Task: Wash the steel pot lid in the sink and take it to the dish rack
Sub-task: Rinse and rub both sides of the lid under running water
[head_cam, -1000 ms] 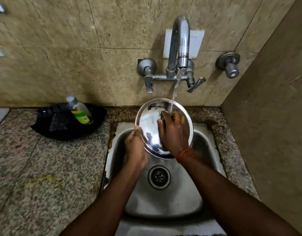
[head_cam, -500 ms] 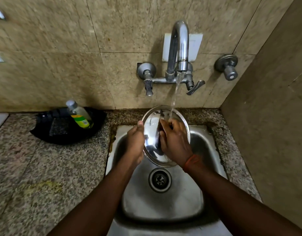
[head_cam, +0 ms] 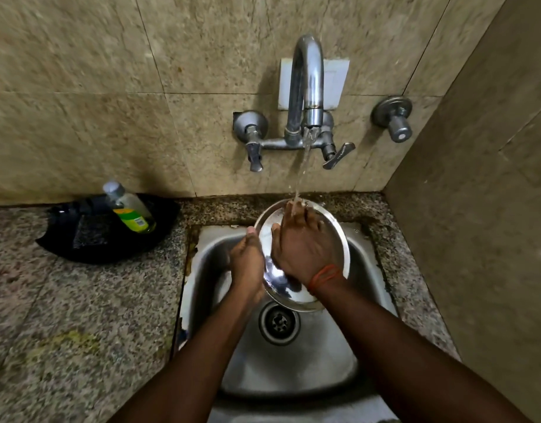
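Two hands met above the sink's far half, where the steel pot lid stood tilted, face toward the person. Left hand pinched its left rim; right hand lay across its face, fingers straight, flat, reaching the upper rim.

Single head cam, wide-angle, aimed fwd & down, close over the sink; tiled wall fills the top, surface at left.
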